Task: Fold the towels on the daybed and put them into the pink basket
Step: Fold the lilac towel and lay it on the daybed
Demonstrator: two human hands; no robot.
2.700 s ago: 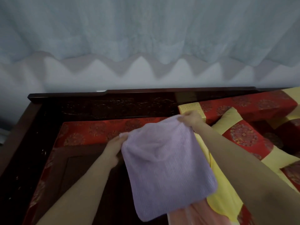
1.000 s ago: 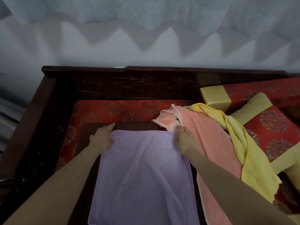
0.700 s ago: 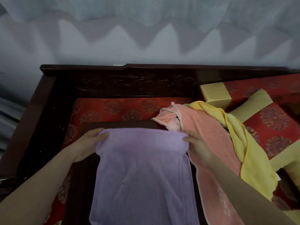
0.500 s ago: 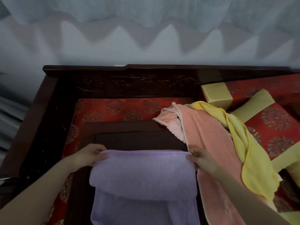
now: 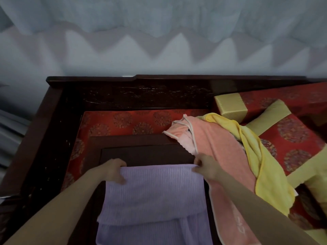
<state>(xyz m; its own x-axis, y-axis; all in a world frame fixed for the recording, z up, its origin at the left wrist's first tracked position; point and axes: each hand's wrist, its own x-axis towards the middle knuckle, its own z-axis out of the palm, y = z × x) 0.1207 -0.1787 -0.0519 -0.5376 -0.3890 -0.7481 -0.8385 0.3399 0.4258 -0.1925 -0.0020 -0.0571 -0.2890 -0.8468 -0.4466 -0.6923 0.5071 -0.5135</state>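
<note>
Lilac towel [image 5: 154,191] lies on a low wooden bench [image 5: 146,153] on the daybed [image 5: 123,101], far half doubled back | left hand [image 5: 113,171] and right hand [image 5: 206,168] pinch the fold's corners with curled fingers [image 5: 118,179], likely squaring edges | pink basket unseen.

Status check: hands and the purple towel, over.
Left hand, right hand: each grips the purple towel at its far edge. Towel doubled over on dark wooden board. Orange towel, yellow towel heaped unfolded at right; pink basket not in view.
</note>
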